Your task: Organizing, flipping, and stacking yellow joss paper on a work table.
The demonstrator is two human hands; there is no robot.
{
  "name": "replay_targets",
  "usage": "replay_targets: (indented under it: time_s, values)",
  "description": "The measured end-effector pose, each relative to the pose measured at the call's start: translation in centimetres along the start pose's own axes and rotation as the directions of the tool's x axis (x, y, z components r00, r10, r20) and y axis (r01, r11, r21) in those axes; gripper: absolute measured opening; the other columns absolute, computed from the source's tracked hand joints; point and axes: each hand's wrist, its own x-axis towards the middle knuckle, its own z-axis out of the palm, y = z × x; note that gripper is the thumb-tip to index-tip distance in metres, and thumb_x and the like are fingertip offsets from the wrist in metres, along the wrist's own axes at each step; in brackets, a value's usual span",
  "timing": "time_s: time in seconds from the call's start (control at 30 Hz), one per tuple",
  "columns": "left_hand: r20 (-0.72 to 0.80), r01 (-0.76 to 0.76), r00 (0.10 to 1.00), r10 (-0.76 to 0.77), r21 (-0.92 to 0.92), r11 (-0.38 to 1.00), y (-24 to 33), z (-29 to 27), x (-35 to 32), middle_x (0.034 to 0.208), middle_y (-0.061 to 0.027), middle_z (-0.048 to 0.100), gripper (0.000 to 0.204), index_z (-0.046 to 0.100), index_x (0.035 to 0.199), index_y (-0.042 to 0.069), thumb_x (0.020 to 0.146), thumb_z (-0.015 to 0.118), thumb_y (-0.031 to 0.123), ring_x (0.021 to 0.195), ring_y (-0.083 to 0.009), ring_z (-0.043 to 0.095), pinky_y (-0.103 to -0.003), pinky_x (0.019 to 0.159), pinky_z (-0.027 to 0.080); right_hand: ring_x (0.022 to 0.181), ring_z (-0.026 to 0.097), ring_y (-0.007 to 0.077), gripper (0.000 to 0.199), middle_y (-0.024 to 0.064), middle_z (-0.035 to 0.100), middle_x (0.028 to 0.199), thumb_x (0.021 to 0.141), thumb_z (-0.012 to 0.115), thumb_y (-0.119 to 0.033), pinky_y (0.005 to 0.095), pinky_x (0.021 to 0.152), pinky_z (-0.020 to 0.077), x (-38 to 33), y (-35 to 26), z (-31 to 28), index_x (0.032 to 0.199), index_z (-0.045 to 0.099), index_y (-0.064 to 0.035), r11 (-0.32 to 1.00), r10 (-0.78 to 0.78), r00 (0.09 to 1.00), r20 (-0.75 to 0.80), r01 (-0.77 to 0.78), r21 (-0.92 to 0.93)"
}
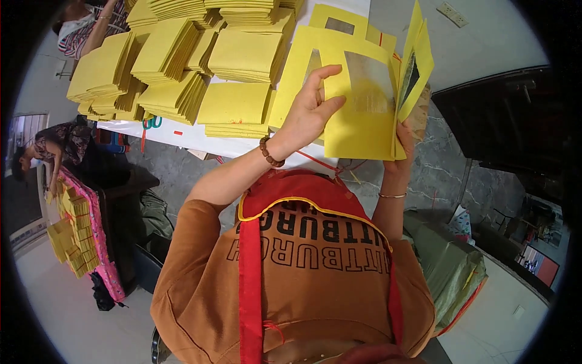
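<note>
Stacks of folded yellow paper (239, 56) crowd the left of the bench (200, 136), teal looped handles (149, 123) at its near edge; loose yellow sheets (321, 16) lie partly hidden behind the raised yellow folder (357, 133). White covers the bench, above grey marbled floor (445, 182); far left, a person (63, 138) leans over a pink cloth (92, 203) bearing more yellow pieces. The right hand (407, 141) grips the folder's lower right side in its fingers, near the bench's right end; the left hand (306, 117) reaches across its left edge, thumb and forefinger spread apart, contact unclear.

Dark block lettering (297, 227) crosses the brown sweatshirt (327, 294).
</note>
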Motion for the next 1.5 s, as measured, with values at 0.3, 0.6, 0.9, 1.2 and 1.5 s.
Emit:
replay_targets:
  time_s: [0.3,0.6,0.9,1.2,1.5]
  values:
    - [-0.108,-0.056,0.993,0.045,-0.096,0.994,0.3,-0.6,-0.5,0.092,-0.0097,0.059,0.064,0.018,0.133,0.004,0.081,0.055,-0.003,0.079,-0.0093,0.056,-0.022,0.067,0.046,0.101,0.056,0.0198,0.04,0.01,0.054,0.115,0.084,0.051,-0.005,0.032,0.085,0.0471,0.0,1.1,0.4,0.122,0.042,-0.0017,0.997,0.042,0.994,-0.104,-0.048,-0.057]
    - [-0.185,0.067,0.979,-0.082,-0.084,0.994,0.1,-2.1,-1.8,0.073,0.0002,0.056,0.049,0.024,0.134,0.006,0.089,0.045,0.008,0.054,-0.0019,0.047,-0.015,0.042,0.033,0.089,0.058,0.0137,0.028,0.0074,0.058,0.103,0.083,0.053,-0.005,0.0264,0.076,0.0479,-0.8,1.3,0.7,0.111,0.049,-0.0013,0.925,0.2,0.961,-0.193,-0.25,-0.287]
    - [-0.177,0.17,0.971,-0.163,0.029,0.985,0.2,-3.2,-1.6,0.076,-0.0008,0.056,0.054,0.023,0.132,-0.003,0.088,0.05,0.01,0.068,-0.0044,0.05,-0.016,0.061,0.039,0.089,0.058,0.0136,0.029,0.0079,0.058,0.103,0.084,0.052,-0.005,0.0265,0.076,0.0482,-1.0,1.5,0.6,0.112,0.048,-0.0007,0.903,0.208,0.96,-0.189,-0.262,-0.341]
    - [-0.467,-0.064,0.858,0.214,0.317,0.946,1.2,-12.0,-3.3,0.08,-0.0053,0.061,0.03,0.051,0.113,0.0,0.084,0.052,0.006,0.062,-0.009,0.054,-0.02,0.058,0.043,0.093,0.056,0.0143,0.033,0.007,0.056,0.107,0.083,0.053,-0.006,0.0268,0.08,0.0457,-1.6,1.6,-0.9,0.115,0.048,-0.001,0.897,0.199,0.955,-0.221,-0.268,-0.351]
    - [0.128,-0.151,0.97,0.204,0.984,0.1,-1.2,-18.2,-7.8,0.097,-0.0078,0.058,0.039,0.056,0.109,0.009,0.075,0.064,0.025,0.094,-0.0269,0.052,-0.038,0.078,0.042,0.093,0.056,0.0135,0.037,0.0062,0.055,0.109,0.084,0.053,-0.007,0.0254,0.078,0.0458,-1.1,1.3,-1.8,0.12,0.046,-0.0003,0.876,0.209,0.952,-0.224,-0.284,-0.389]
